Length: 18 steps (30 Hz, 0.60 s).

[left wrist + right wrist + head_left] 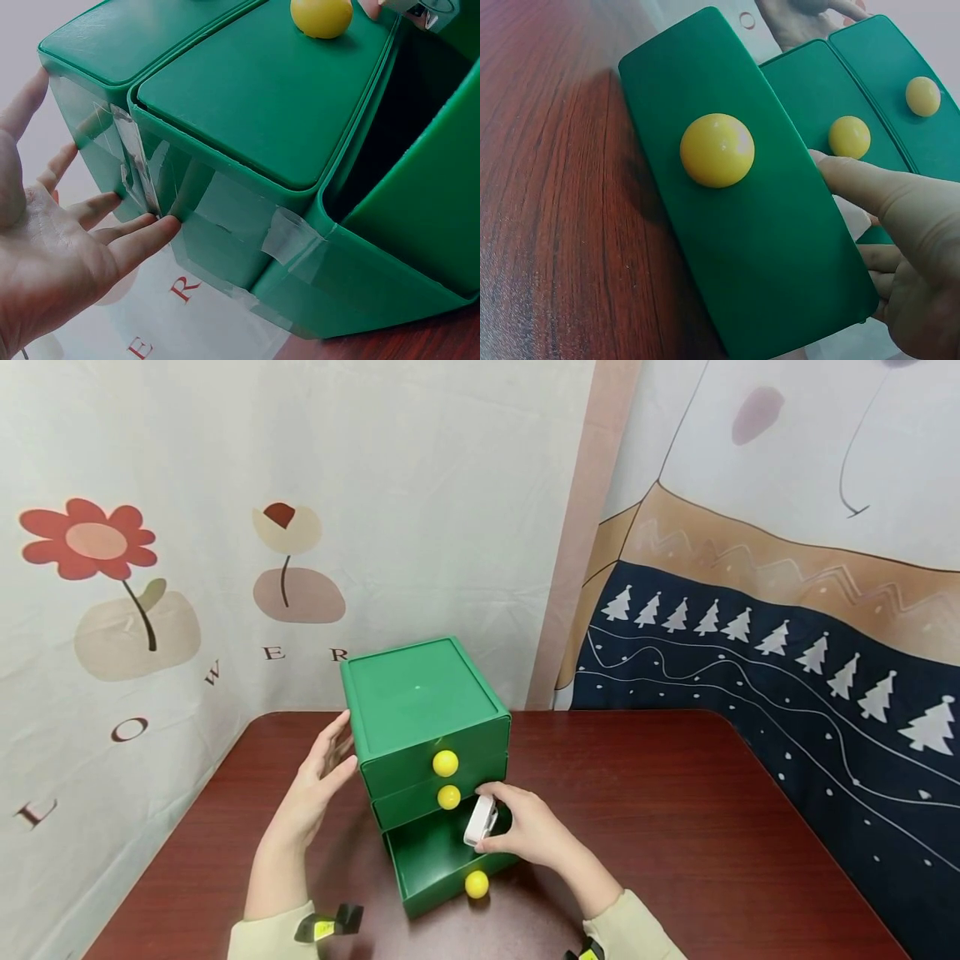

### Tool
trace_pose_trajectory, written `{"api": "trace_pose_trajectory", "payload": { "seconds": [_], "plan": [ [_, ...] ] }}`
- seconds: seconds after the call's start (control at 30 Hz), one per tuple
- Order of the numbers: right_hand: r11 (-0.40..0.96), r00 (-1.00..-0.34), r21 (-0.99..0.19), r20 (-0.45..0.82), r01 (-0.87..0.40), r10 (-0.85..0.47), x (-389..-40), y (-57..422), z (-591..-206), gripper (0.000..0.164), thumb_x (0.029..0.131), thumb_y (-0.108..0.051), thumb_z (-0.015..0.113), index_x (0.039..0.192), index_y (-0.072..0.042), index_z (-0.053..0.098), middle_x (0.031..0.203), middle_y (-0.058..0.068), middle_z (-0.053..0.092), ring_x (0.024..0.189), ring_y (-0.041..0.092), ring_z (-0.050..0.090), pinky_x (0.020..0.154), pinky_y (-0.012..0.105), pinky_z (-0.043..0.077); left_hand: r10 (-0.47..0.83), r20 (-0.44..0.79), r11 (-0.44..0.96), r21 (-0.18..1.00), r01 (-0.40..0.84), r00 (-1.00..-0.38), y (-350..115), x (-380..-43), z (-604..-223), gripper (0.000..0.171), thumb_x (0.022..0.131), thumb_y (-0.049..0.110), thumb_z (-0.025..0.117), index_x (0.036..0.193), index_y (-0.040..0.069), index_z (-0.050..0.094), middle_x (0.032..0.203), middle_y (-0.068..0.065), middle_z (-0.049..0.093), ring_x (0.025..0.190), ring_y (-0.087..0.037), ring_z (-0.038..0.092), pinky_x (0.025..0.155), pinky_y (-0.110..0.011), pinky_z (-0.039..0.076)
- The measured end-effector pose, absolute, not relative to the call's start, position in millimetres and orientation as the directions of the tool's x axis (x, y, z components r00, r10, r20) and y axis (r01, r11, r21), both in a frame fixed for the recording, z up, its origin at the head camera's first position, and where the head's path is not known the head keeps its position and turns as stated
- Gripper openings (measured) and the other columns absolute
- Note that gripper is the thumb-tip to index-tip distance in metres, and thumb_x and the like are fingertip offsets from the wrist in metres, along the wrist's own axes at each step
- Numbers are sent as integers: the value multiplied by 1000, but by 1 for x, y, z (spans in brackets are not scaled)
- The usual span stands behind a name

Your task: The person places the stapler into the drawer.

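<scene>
A green three-drawer cabinet (420,693) has yellow round knobs. Its bottom drawer (427,852) is pulled out, while the two upper ones are in. My right hand (528,827) pinches a small white box-like object (478,821) between thumb and fingers, over the right part of that drawer. In the right wrist view the drawer front hides most of the white object. Against the cabinet's left side, my left hand (303,797) has its fingers spread and touches the wall with its fingertips (169,225).
The cabinet stands on a dark red wooden table (637,802). Behind it hangs a pale cloth (450,485) printed with flowers and letters. Another cloth with white trees (738,625) hangs at the right. Clear tape (292,236) covers parts of the cabinet's side.
</scene>
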State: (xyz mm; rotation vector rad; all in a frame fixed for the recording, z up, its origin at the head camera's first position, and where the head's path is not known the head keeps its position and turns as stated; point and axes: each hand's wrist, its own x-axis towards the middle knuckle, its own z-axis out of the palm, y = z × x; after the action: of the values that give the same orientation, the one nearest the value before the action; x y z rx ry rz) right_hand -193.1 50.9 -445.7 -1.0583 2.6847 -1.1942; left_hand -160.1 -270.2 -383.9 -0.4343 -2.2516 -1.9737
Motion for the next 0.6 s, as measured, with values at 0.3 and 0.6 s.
{"api": "trace_pose_trajectory", "payload": {
  "seconds": [0.3, 0.6],
  "plan": [
    [437, -762, -665, 326, -605, -559, -185, 53, -448, 43, 81, -19, 79, 119, -8, 62, 115, 0, 61, 105, 16, 56, 90, 35, 45, 134, 264, 114, 953, 279, -955, -271, -161, -385, 62, 102, 14, 46, 155, 25, 15, 157, -9, 9, 140, -35, 14, 92, -16, 34],
    [298, -694, -653, 505, -696, -513, -164, 60, -457, 36, 79, -11, 80, 112, -13, 66, 89, 2, 60, 80, 14, 57, 69, 31, 50, 139, 267, 112, 953, 283, -954, -271, -162, -385, 62, 102, 15, 46, 155, 25, 15, 157, -9, 9, 140, -36, 14, 93, -16, 34]
  ]
}}
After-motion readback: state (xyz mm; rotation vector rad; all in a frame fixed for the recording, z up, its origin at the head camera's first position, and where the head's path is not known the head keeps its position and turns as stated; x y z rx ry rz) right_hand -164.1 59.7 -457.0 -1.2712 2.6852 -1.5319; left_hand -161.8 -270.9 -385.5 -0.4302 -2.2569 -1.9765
